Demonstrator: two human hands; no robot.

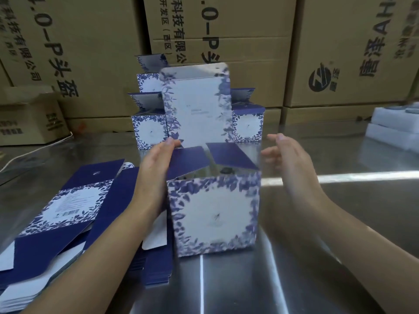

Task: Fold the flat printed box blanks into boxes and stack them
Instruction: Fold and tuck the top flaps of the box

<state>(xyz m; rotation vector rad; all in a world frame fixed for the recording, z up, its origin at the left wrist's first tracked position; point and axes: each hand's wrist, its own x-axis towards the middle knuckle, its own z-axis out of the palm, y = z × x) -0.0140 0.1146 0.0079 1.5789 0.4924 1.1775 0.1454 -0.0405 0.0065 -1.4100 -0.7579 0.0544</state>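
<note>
Half-folded printed box upright in mid-counter, a hand at either side.

The box (215, 214) stands on the steel counter (340, 200) with its lid panel (197, 105) raised. The left hand (156, 168) lays straight, pressed-together fingers against the left flap (189, 160). The right hand (288, 159) hangs just beside the box, fingers loosely spread, touching nothing. Flat blanks (74, 200) are heaped at left. Folded boxes (150, 130) stand stacked behind, before brown cartons (249, 30), with white foam trays (394, 130) at far right.

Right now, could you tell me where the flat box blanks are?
The blanks lie lower left in the head view on the metal table, beside the left hand.
</note>
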